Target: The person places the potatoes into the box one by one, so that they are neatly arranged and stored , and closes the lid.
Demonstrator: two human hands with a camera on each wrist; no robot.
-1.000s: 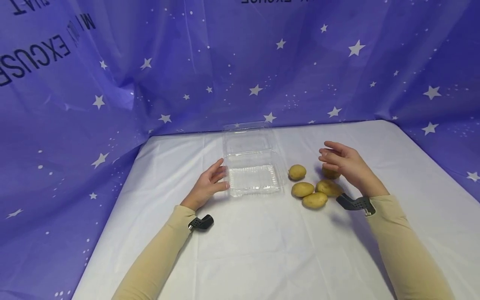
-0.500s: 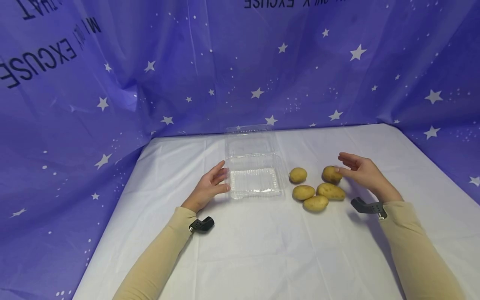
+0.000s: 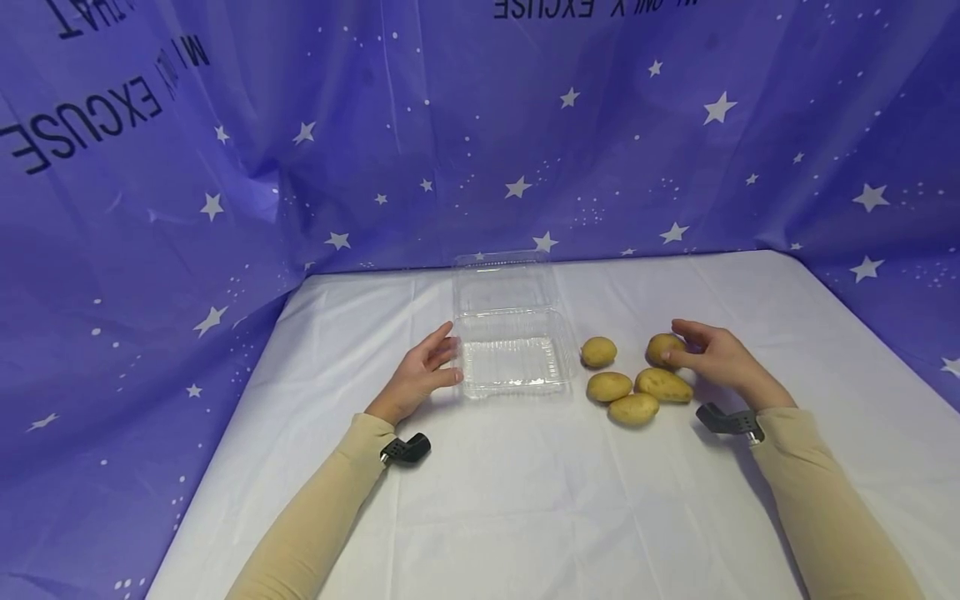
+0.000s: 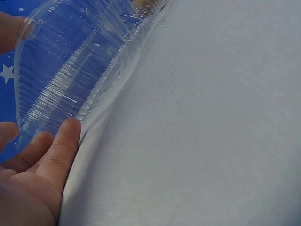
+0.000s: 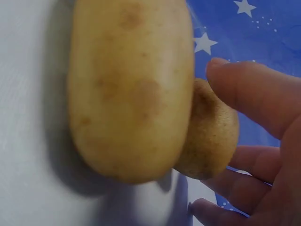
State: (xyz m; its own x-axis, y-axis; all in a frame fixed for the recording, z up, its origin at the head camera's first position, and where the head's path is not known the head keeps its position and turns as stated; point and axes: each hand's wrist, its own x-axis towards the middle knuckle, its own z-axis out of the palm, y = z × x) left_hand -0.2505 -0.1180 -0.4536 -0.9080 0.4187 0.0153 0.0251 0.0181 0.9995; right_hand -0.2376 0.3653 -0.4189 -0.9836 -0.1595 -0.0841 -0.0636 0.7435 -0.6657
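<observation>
My left hand (image 3: 417,374) is at the left side of a clear plastic clamshell container (image 3: 512,389), whose lid (image 3: 504,286) stands raised at the back. Its fingers are spread, and in the left wrist view fingertips (image 4: 70,127) meet the clear wall. My right hand (image 3: 722,357) is around the far right potato (image 3: 663,347), thumb in front and fingers behind it. In the right wrist view the fingers look loosely spread about that potato (image 5: 210,132); whether they press on it I cannot tell. A nearer potato (image 5: 131,94) covers part of it there.
Other potatoes lie right of the container: one round potato (image 3: 598,352), an oval potato (image 3: 609,387), a front potato (image 3: 633,409) and a long potato (image 3: 664,386) close below my right hand. A white cloth (image 3: 510,500) covers the table. A blue starry curtain (image 3: 450,125) rises behind.
My right hand has come down from above the far right potato, first shifting right, then closing in around it. The left hand stays beside the container. The view has tilted slightly.
</observation>
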